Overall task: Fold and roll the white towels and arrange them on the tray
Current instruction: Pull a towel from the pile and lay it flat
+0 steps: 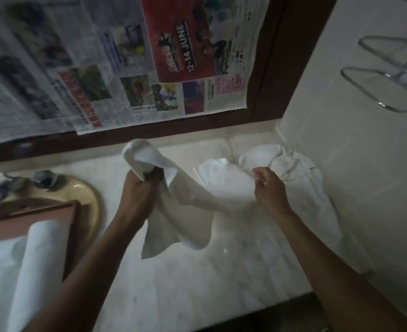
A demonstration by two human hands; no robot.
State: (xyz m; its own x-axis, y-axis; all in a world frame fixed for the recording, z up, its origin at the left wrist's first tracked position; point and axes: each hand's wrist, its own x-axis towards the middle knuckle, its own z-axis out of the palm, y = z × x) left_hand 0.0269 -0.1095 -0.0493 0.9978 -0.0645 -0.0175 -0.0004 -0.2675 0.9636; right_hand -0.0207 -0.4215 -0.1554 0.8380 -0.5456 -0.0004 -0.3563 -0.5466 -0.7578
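Note:
My left hand (137, 192) grips the top of a white towel (180, 207) and holds it up over the marble counter (197, 283), the cloth hanging down in loose folds. My right hand (268, 188) hovers to the right with fingers loosely curled, by the towel's far edge; whether it pinches the cloth is blurred. A heap of crumpled white towels (288, 168) lies in the back right corner. At the lower left a brown wooden tray (73, 226) carries rolled white towels (37, 259).
A beige sink (89, 195) with a metal tap (8, 185) sits under the tray at the left. Newspaper sheets (125, 68) cover the wall in a dark wooden frame. A chrome towel rack (389, 77) sticks out from the right wall.

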